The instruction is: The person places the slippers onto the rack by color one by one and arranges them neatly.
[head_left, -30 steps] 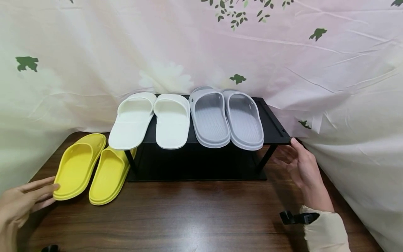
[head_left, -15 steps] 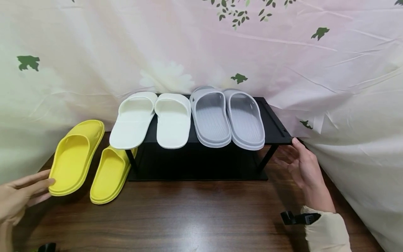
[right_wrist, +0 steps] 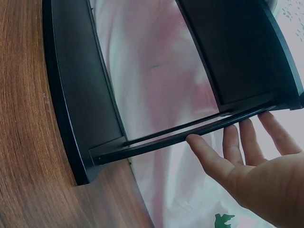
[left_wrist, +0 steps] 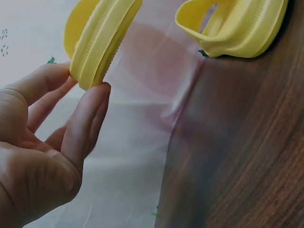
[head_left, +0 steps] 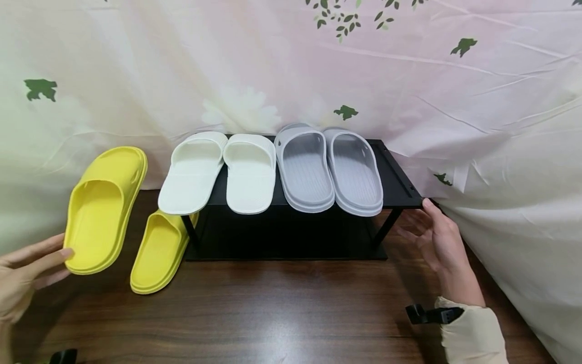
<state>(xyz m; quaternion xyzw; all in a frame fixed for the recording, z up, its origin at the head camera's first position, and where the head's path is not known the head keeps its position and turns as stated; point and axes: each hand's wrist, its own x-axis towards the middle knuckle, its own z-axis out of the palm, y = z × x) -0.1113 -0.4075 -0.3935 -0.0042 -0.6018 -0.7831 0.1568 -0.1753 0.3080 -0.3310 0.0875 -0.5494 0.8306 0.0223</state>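
My left hand (head_left: 27, 278) pinches a yellow slipper (head_left: 101, 217) by its heel end, thumb on the insole side. In the left wrist view that slipper (left_wrist: 102, 42) hangs off the table, toe raised. Its mate, a second yellow slipper (head_left: 159, 253), rests on the table beside the rack, its toe partly hidden behind a white slipper. My right hand (head_left: 436, 242) is at the right end of the black two-tier shoe rack (head_left: 393, 177). The right wrist view has its mostly straight fingers (right_wrist: 213, 161) touching the rack's side bar.
A pair of white slippers (head_left: 249, 189) and a pair of grey slippers (head_left: 354, 177) stand side by side on the upper shelf. Beneath them is the black lower shelf (head_left: 282, 242). Behind the brown wooden table (head_left: 273, 313) hangs a leaf-patterned cloth (head_left: 254, 65).
The yellow slipper in my left hand has risen off the table and shifted a little left, away from its mate. My right hand stays at the rack's end.
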